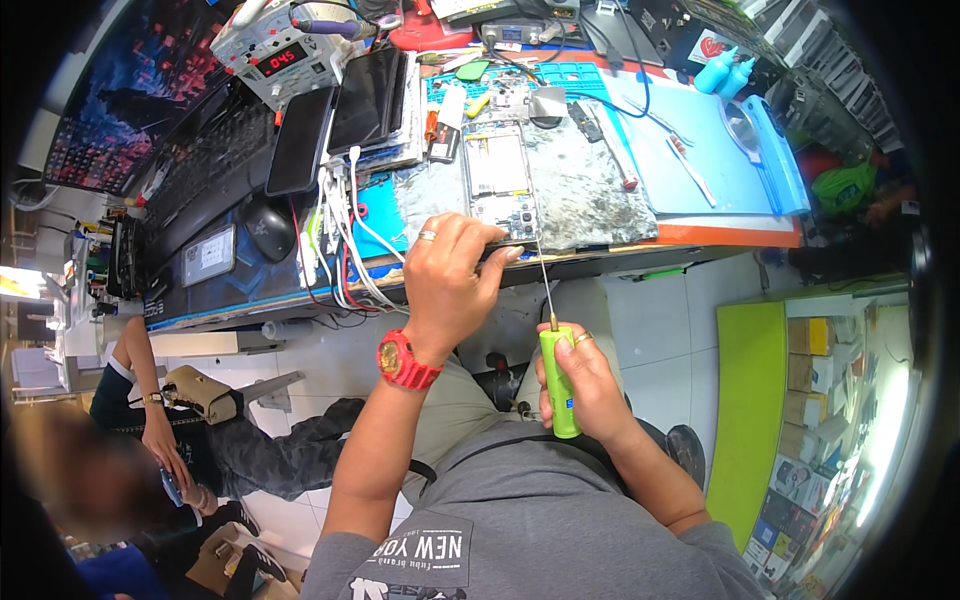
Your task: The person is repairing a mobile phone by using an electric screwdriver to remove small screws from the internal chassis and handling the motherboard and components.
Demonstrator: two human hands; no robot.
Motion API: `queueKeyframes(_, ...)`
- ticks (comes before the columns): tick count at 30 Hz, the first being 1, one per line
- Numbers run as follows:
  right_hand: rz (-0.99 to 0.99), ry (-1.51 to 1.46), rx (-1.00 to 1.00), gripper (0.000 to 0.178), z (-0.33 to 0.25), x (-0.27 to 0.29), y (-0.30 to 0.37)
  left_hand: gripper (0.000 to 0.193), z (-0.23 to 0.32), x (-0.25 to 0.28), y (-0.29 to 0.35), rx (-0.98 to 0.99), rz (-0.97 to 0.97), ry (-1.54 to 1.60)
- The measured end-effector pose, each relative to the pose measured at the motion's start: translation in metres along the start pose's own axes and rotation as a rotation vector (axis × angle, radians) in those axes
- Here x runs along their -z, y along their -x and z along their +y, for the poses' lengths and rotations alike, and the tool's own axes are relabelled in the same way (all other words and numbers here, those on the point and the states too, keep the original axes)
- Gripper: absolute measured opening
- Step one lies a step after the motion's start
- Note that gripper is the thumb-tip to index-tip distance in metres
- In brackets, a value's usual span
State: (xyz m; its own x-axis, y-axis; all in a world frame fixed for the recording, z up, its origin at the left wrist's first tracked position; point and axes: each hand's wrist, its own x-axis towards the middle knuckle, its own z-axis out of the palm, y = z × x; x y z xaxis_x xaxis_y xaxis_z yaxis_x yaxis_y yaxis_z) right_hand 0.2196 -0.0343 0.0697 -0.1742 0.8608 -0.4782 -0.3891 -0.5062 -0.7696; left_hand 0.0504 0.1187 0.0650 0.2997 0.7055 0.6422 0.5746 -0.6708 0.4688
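Observation:
An opened phone [497, 165] lies on the grey, stained work mat at the bench's front edge, its battery and inner parts exposed. My left hand [450, 275] has thumb and fingers closed on the phone's near end. In my right hand [588, 385] is a tool with a bright green handle [560, 390] and a long thin metal shaft. The handle is gripped in front of the bench, below its edge. The shaft reaches up to the phone's right side by the camera end; its exact tip is hard to make out.
White cables [345, 215] hang over the bench edge left of the phone. A dark phone [300, 140], a mouse [268, 225] and a power supply [280, 60] stand further left. On the right, a blue mat [680, 130] holds a brush [692, 168]. Another person sits at lower left.

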Motion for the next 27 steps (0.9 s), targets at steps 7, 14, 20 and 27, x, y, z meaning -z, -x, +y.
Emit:
queueKeyframes(7,-0.005,0.094,-0.016,0.045,0.011,-0.018,-0.009,0.017,-0.012,0.012,0.003,-0.055,-0.062,0.052)
queueKeyframes(14,0.017,0.155,0.012,0.045,0.02,-0.025,-0.02,0.016,-0.015,0.011,0.004,-0.071,-0.048,0.077)
queueKeyframes(20,0.019,0.105,0.014,0.041,0.022,-0.022,-0.021,0.016,-0.02,0.012,0.002,-0.099,-0.067,0.096)
queueKeyframes(27,0.018,0.074,0.002,0.044,0.019,-0.022,-0.02,0.016,-0.019,0.01,0.002,-0.095,-0.059,0.095)
